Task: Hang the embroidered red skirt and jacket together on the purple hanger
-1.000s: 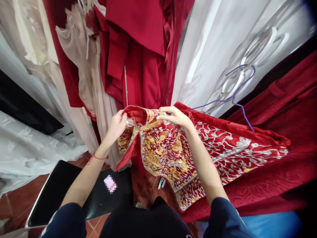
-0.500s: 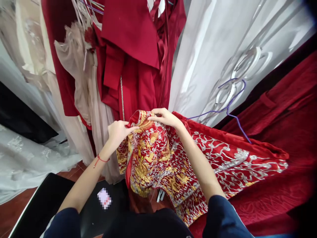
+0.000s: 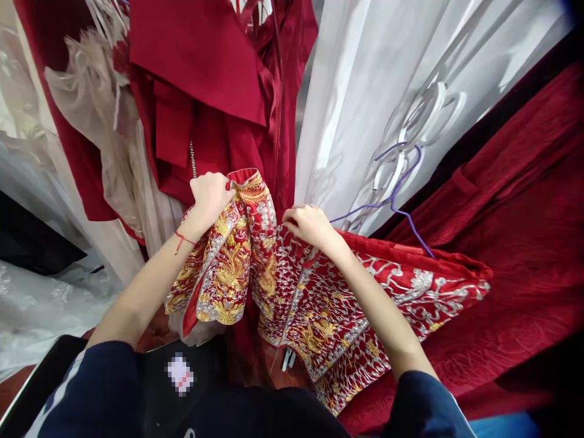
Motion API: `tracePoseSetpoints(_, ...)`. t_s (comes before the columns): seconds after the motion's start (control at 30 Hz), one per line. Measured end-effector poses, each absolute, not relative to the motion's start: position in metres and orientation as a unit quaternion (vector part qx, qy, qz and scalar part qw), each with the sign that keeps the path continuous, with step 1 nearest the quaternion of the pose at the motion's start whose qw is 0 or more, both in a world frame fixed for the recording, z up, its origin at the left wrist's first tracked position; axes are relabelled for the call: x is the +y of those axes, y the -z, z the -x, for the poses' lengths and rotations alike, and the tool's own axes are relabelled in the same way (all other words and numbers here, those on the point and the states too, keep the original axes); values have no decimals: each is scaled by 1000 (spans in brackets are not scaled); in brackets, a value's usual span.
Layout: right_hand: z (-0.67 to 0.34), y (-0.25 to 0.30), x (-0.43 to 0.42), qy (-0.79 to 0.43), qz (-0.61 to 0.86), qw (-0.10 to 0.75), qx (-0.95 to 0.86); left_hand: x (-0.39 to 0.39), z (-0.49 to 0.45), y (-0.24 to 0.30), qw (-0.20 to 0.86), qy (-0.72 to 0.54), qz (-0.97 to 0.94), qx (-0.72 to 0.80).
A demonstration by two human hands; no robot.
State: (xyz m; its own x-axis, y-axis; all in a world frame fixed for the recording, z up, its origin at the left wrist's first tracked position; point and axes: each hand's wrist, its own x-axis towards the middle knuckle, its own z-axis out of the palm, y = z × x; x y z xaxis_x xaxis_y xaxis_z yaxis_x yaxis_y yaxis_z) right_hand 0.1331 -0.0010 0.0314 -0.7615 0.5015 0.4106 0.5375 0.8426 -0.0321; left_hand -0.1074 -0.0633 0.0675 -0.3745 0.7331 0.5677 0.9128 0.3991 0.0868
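Observation:
A red embroidered jacket [image 3: 228, 267], worked in gold and silver thread, hangs in front of me. My left hand [image 3: 212, 196] is closed on its left side, just beside the standing collar [image 3: 244, 176]. My right hand [image 3: 312, 226] has its fingers curled on the red cloth at the jacket's right, apart from the collar; its fingertips are partly hidden. Further right stretches more embroidered red cloth [image 3: 410, 280] with a plain red upper edge. A purple wire hanger [image 3: 396, 198] rises behind that edge, its lower part out of sight.
Plain red dresses [image 3: 201, 73] and a beige tulle dress [image 3: 100, 103] hang behind. White cloth [image 3: 342, 91] with white rings [image 3: 426, 115] is beyond the hanger. Dark red cloth [image 3: 524, 243] fills the right. Below lies a black surface [image 3: 155, 389] bearing a blurred pale item [image 3: 179, 373].
The view has shifted. My left hand has drawn the collar side leftward, away from my right hand. My right hand has left the collar and curled its fingers on the cloth further right.

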Motion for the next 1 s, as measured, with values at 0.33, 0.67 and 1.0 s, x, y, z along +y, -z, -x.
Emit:
tracePoseSetpoints(0.33, -173, -52, -37, -105, 70, 190, -974, -46, 72, -78, 229, 177, 540, -791)
tracePoseSetpoints(0.67, -235, -69, -48, -51, 150, 365, -917, -68, -6, -107, 167, 200, 678, -687)
tracePoseSetpoints(1.0, -354, -42, -2, -81, 380, 393, -834, -35, -8, -102, 108, 172, 760, -618)
